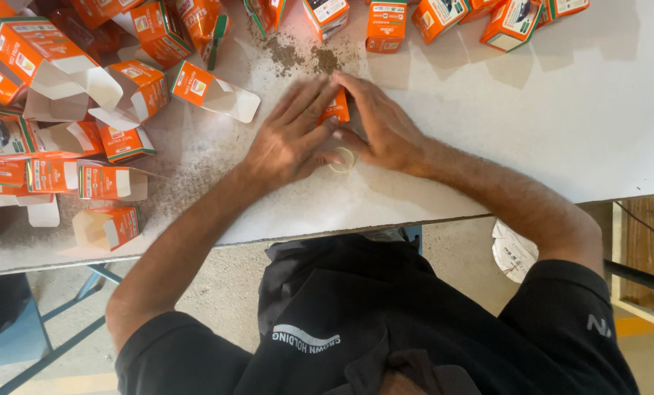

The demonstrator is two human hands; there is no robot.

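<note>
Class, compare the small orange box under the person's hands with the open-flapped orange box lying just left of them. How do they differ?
The box under the hands is mostly covered by the left hand and right hand; the open-flapped box lies untouched. The first shows no loose flap; the second's white flap hangs open. Both are orange cartons on the white table.

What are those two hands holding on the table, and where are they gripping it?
A small orange box, pressed between the left hand and right hand, fingers over its sides. The exact grip is hidden.

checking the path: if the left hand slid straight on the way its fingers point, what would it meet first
The left hand already touches the small orange box; past that, probably the patch of dark powder on the table.
</note>
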